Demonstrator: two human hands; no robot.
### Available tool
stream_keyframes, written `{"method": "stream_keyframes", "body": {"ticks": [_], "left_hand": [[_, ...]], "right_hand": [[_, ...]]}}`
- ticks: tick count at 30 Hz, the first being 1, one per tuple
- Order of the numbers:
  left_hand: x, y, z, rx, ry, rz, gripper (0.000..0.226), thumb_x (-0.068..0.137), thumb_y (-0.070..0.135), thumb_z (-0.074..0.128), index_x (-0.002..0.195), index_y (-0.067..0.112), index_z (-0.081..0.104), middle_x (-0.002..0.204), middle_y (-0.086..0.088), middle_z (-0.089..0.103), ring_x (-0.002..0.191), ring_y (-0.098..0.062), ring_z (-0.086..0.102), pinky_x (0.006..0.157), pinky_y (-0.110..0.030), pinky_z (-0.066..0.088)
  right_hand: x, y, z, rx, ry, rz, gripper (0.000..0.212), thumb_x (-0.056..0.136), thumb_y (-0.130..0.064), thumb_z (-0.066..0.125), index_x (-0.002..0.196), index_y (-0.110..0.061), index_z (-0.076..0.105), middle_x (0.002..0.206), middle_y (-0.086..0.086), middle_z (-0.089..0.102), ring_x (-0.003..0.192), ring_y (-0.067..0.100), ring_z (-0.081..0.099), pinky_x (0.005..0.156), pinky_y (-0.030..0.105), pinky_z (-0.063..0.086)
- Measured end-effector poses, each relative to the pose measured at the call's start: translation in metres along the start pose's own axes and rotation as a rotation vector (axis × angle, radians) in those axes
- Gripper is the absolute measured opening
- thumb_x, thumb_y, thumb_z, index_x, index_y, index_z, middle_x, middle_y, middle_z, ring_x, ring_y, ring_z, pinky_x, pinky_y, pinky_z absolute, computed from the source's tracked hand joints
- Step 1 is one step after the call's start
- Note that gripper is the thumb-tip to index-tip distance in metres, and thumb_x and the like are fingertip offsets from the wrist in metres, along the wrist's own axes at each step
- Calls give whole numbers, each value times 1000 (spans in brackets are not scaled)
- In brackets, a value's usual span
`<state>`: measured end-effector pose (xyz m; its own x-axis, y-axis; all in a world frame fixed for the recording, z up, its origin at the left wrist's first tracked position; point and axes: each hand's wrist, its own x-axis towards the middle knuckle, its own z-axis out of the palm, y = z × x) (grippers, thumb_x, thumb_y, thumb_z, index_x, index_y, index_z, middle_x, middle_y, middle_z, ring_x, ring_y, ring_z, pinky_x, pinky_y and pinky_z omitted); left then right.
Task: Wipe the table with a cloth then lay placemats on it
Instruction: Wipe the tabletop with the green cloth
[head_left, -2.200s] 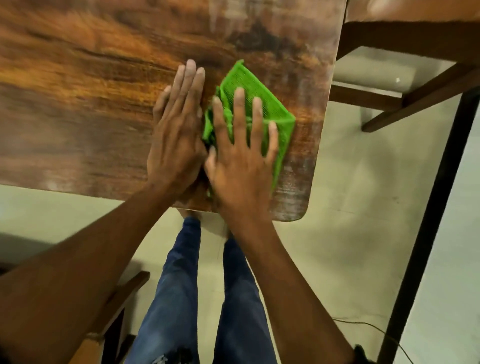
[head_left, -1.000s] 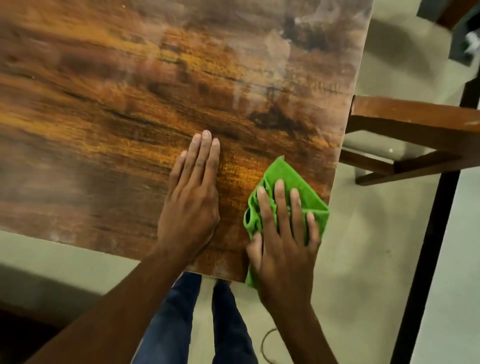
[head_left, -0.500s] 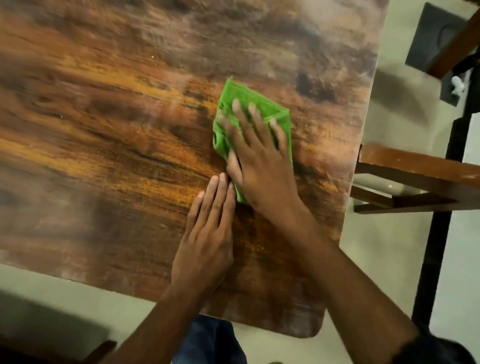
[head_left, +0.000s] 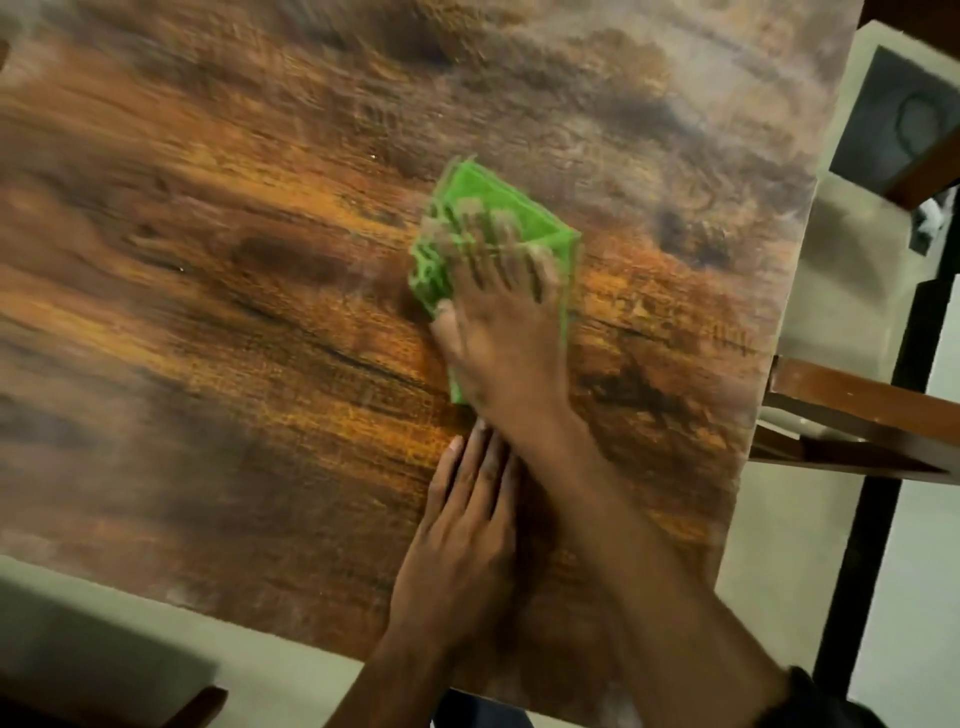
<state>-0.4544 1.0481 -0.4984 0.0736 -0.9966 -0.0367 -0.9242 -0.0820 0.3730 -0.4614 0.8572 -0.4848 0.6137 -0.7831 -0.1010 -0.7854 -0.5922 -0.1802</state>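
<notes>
Wood-grain table (head_left: 218, 322) above pale floor (head_left: 800, 545), chair frame (head_left: 852, 410) beside its right edge, green cloth (head_left: 524, 218) mid-table pressed flat under spread, blurred right hand (head_left: 504, 332), left hand (head_left: 462, 540) laid flat on table nearby.

We count one table (head_left: 260, 312), one green cloth (head_left: 545, 228), two hands: left hand (head_left: 457, 561), right hand (head_left: 509, 358), plus one wooden chair (head_left: 857, 415).

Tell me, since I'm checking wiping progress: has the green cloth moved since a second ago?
Yes. The green cloth, pressed flat under the right hand, has gone from the near corner of the wooden table toward its middle, away from the near edge.
</notes>
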Motion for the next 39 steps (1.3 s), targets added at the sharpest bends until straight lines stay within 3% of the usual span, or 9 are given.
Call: {"method": "stream_keyframes", "body": {"ticks": [2, 5, 7, 9, 13, 17, 24, 32, 39], "left_hand": [[-7, -5, 3, -23, 20, 58, 65, 86, 26, 51, 146, 0, 56, 144, -27, 62, 142, -38, 49, 131, -43, 11], [-7, -6, -1, -32, 84, 20, 91, 87, 29, 48, 169, 11, 13, 176, -15, 16, 144, -28, 41, 133, -27, 2], [-9, -6, 3, -56, 98, 25, 82, 86, 24, 48, 163, 8, 26, 166, -22, 38, 148, -31, 43, 134, -30, 6], [-4, -4, 3, -3, 56, 46, 62, 95, 15, 44, 155, 1, 37, 155, -26, 53, 154, -37, 34, 132, -45, 15], [4, 2, -6, 48, 31, -9, 57, 110, 9, 17, 164, 1, 32, 173, -17, 28, 162, -30, 26, 129, -49, 25], [3, 1, -4, 94, -1, -16, 57, 112, 11, 12, 163, 0, 33, 174, -17, 26, 161, -31, 27, 126, -51, 27], [8, 3, -7, 72, 39, -61, 59, 109, 12, 16, 165, 1, 29, 175, -16, 21, 163, -29, 23, 128, -47, 24], [10, 10, -10, 82, 171, -380, 62, 105, 15, 39, 164, -1, 31, 174, -17, 24, 163, -29, 23, 130, -50, 25], [3, 18, -7, 107, 275, -616, 59, 108, 15, 38, 164, -1, 30, 173, -19, 25, 163, -31, 22, 132, -51, 18]], "right_hand": [[20, -56, 4, -24, -44, -261, 69, 108, -50, 38, 172, -37, 17, 182, -4, 11, 168, 22, 8, 133, 49, 11], [36, -96, 11, -106, -58, -433, 66, 109, -51, 36, 171, -41, 18, 181, -10, 11, 168, 16, 9, 132, 43, 10], [35, -73, 10, -105, -62, -461, 64, 110, -50, 32, 172, -41, 16, 181, -11, 10, 168, 13, 8, 133, 42, 9], [18, -22, 3, -71, -48, -418, 65, 108, -46, 33, 171, -39, 20, 181, -10, 12, 168, 13, 8, 133, 43, 10], [-63, 90, -17, -47, -53, -148, 70, 107, -36, 45, 172, -35, 19, 182, -9, 9, 168, 13, 5, 134, 50, 15], [-148, 103, -16, -44, -80, 9, 79, 97, -35, 47, 172, -35, 23, 181, -6, 14, 168, 20, 13, 129, 56, 23], [-188, 97, -6, -111, -169, -235, 81, 92, -42, 54, 169, -36, 31, 179, -3, 26, 164, 24, 26, 123, 54, 28], [-94, 123, -20, -75, -200, -695, 77, 102, -44, 47, 173, -34, 17, 181, -5, 12, 168, 20, 13, 129, 53, 23], [-113, 151, -24, -9, -190, -726, 78, 104, -36, 50, 172, -15, 20, 180, -1, 21, 167, 18, 18, 132, 52, 21]]}}
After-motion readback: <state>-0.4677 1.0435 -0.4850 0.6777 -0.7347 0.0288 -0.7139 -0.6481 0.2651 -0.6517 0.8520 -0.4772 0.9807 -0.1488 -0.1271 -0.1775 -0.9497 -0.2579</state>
